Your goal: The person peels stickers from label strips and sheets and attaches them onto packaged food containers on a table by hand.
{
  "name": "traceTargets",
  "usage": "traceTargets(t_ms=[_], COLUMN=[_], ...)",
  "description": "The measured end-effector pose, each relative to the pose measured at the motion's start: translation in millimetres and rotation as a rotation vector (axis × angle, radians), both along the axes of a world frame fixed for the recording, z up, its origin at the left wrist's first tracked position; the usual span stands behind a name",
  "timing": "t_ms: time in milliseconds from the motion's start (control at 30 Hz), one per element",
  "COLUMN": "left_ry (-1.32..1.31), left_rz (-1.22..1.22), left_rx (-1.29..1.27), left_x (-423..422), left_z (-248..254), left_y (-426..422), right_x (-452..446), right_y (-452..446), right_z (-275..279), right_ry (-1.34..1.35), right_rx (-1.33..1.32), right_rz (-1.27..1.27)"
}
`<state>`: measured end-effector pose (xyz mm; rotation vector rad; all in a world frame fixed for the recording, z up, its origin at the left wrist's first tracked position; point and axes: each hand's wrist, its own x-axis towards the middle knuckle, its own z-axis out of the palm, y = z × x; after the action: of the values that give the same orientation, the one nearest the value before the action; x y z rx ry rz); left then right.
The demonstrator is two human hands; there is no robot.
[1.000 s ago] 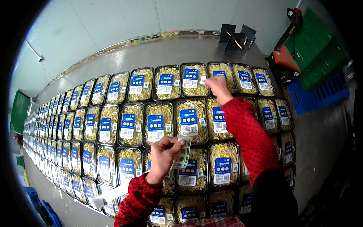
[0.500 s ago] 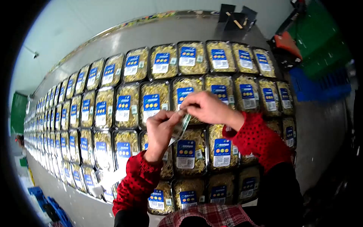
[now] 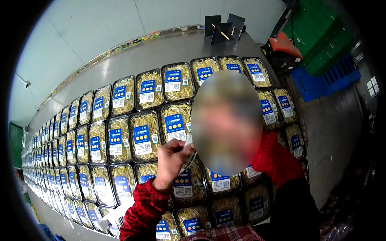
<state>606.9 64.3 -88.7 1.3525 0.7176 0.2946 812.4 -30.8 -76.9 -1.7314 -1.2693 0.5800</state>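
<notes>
My left hand [image 3: 172,160] is closed, pinching a thin strip of labels [image 3: 188,141] between thumb and fingers. The strip looks pale and partly see-through, and it hangs down beside the palm. A blurred oval covers my right hand, so its fingers and anything in them are hidden; only its red dotted sleeve [image 3: 276,160] shows clearly. Beneath both arms lie rows of black trays of bean sprouts [image 3: 145,134], wrapped in clear film with blue and white labels. Many also carry a small whitish-green sticker [image 3: 155,139]. A white strip [image 3: 120,213] lies by my left sleeve.
The trays stand close together on a metal table [image 3: 173,46], stretching far to the left. At its far end are black panels with wooden sticks [image 3: 223,30]. To the right are a blue pallet [image 3: 325,82], green crates [image 3: 315,30] and an orange-red object [image 3: 285,45].
My hands have come apart: the right has moved right and away from the left, which keeps the label strip. The camera view has shifted, so the trays appear lower.
</notes>
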Motion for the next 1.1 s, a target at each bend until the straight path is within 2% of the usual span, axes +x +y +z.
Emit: traceTargets(t_ms=[67, 133, 200, 233, 267, 300, 333, 367, 400, 467, 500, 533, 567, 600, 633, 667, 700, 733, 800, 833, 933, 1000, 1067, 1100], left_ry=[0.004, 0.041, 0.021, 0.011, 0.019, -0.004, -0.024, -0.045, -0.116, -0.161, -0.118, -0.119, -0.07, -0.022, -0.017, -0.033, -0.081, -0.136, -0.164, -0.077, 0.023, -0.002, 0.024, 0.022], left_rz=[-0.023, 0.013, 0.014, 0.013, 0.019, 0.029, 0.036, 0.056, 0.074, 0.068, 0.07, 0.074, 0.069, 0.054, 0.048, 0.047, 0.018, -0.01, -0.045, -0.057, -0.039, -0.031, -0.058, -0.061], left_rx=[0.022, -0.065, -0.076, -0.094, -0.092, -0.038, 0.014, -0.058, 0.044, 0.075, 0.091, 0.088, 0.032, -0.023, 0.01, 0.031, 0.146, 0.265, 0.307, 0.153, 0.153, 0.104, 0.055, 0.055], left_x=[3, 8, 8, 7, 7, 6, 5, 3, 4, 3, 2, 1, 1, 2, 2, 2, 4, 6, 9, 9, 16, 21, 22, 23], left_z=[-5, 13, 10, 8, 4, 0, -2, -2, -9, -10, -5, 0, 4, 6, 2, -3, -3, -1, 1, 6, 9, -3, 5, 1], left_y=[-6, -12, -12, -12, -11, -10, -10, -9, -7, -5, -6, -6, -7, -8, -9, -10, -13, -15, -18, -20, -30, -36, -39, -40], right_x=[55, 127, 151, 157, 162, 162, 150, 141, 144, 136, 111, 104, 62, 31, -2, -19, -28, -34, -37, -36, -33, -1, 79, 131], right_y=[17, 30, 49, 57, 63, 69, 71, 70, 70, 62, 57, 47, 32, 17, 2, -7, -15, -21, -31, -35, -53, -54, -44, -42], right_z=[-14, -43, -67, -69, -72, -76, -68, -58, -55, -34, -9, -24, -9, -16, -1, 9, 3, 4, 6, 1, 4, -3, -18, -31], right_ry=[0.165, -0.023, -0.123, -0.181, -0.173, -0.352, -0.532, -0.633, -0.662, -0.705, -0.629, -0.262, -0.038, 0.135, 0.247, 0.196, 0.11, 0.275, 0.022, -0.14, -0.278, -0.082, 0.302, 0.085], right_rx=[0.138, 0.04, -0.044, -0.258, -0.258, -0.335, -0.415, -0.488, -0.566, -0.564, -0.622, -0.458, -0.311, -0.05, -0.13, -0.194, -0.052, -0.024, 0.096, 0.167, 0.19, 0.124, 0.157, 0.212], right_rz=[-0.405, -0.547, -0.625, -0.65, -0.644, -0.684, -0.719, -0.699, -0.656, -0.604, -0.527, -0.231, -0.013, 0.224, 0.257, 0.255, 0.178, 0.11, 0.066, 0.048, 0.018, -0.018, -0.423, -0.487])
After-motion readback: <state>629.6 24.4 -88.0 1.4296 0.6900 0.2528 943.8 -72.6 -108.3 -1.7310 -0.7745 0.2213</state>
